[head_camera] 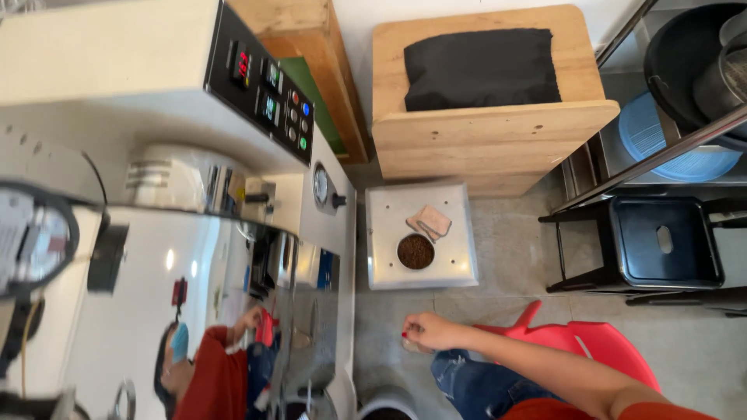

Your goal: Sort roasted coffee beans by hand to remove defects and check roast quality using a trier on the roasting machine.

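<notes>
Right hand (429,331) loosely curled near the floor — can't tell if it's holding anything.
Bowl of brown grounds (415,251) on the metal tray (459,268): light but spillable — I'd grab the rim, level.

Right hand (430,332): bare, nails painted red. Forearm uncovered up to elbow, no watch or bracelet seen. Short red sleeve edge seen at 5 o'clock of frame. Blue denim jeans worn, faded patches and distressed tear at knee, seen at 6 o'clock. Left hand not seen directly; only mirrored reflection in polished machine panel.
</notes>
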